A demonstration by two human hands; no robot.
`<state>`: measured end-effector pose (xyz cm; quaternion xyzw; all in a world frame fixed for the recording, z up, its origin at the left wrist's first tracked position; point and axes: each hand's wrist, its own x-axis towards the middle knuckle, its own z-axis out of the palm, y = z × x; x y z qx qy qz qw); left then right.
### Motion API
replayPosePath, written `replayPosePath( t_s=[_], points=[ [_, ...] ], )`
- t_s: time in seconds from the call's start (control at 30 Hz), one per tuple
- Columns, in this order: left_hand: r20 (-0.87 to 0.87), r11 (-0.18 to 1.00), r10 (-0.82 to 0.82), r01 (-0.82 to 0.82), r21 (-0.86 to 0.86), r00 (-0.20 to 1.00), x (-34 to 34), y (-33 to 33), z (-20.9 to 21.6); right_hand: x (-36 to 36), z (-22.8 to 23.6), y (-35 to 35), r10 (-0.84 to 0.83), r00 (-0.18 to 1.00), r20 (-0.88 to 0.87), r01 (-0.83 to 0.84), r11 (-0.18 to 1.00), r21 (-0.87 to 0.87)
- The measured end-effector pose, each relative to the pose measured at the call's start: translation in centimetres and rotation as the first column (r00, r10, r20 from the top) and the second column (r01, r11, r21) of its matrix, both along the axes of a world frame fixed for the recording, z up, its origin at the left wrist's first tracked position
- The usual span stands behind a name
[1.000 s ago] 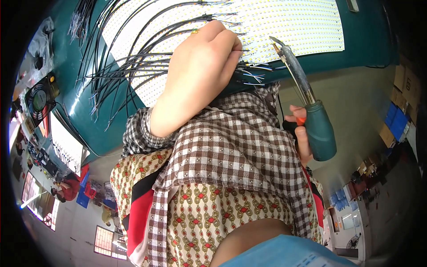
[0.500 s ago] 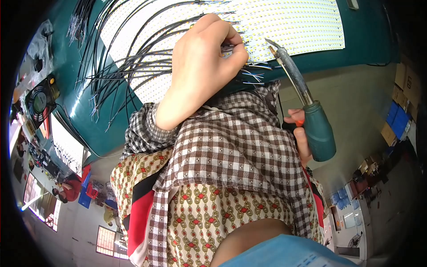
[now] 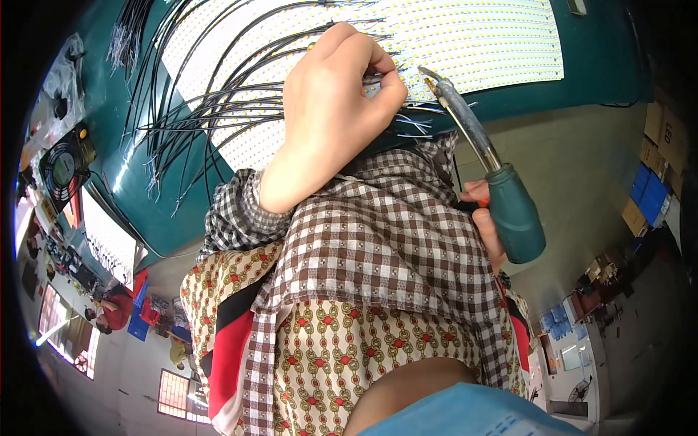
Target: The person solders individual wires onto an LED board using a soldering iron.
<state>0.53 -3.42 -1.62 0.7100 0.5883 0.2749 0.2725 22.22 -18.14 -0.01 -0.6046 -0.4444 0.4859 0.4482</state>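
Observation:
A white board dotted with rows of small yellow LEDs (image 3: 487, 43) lies on the green table. Across its left part run several thin black cables (image 3: 240, 102), their stripped ends fanned over the board's middle. My left hand (image 3: 327, 109) rests over them, thumb and forefinger pinched on a cable end against the board; the fingertips are partly hidden. In my right hand (image 3: 488, 231) is a soldering iron (image 3: 515, 214) with a green grip and metal shaft. Its bent tip hovers just right of my left fingertips. Most of the right hand is hidden behind the grip.
The green tabletop (image 3: 156, 211) runs along the far side and left. Loose cables (image 3: 129, 33) bundle at the far left. A small black fan (image 3: 65, 167) and another white board (image 3: 109, 236) are further left. Cardboard boxes (image 3: 658, 138) stand at the right.
The soldering iron has moved a little left, its tip now closer to my left fingertips. My left hand has shifted very slightly, still pinched over the board.

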Motion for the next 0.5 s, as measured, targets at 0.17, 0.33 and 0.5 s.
replayPosePath(
  t_s=[0.17, 0.33, 0.5],
  points=[
    [0.006, 1.0, -0.004, 0.004, 0.006, 1.0, 0.08, -0.2, 0.01, 0.28, -0.62, -0.65, -0.036, 0.998, -0.055, 0.036, 0.999, -0.015],
    [0.015, 0.999, -0.008, 0.007, 0.044, 1.0, 0.16, -0.45, -0.21, 0.75, -0.99, -0.8, 0.047, 0.999, 0.011, -0.047, 0.999, 0.013],
    [0.034, 0.998, 0.001, -0.004, 0.068, 0.999, 0.32, -0.73, -0.25, 0.75, -1.21, -1.06, 0.016, 1.0, -0.012, -0.016, 1.0, 0.023]
  ],
)
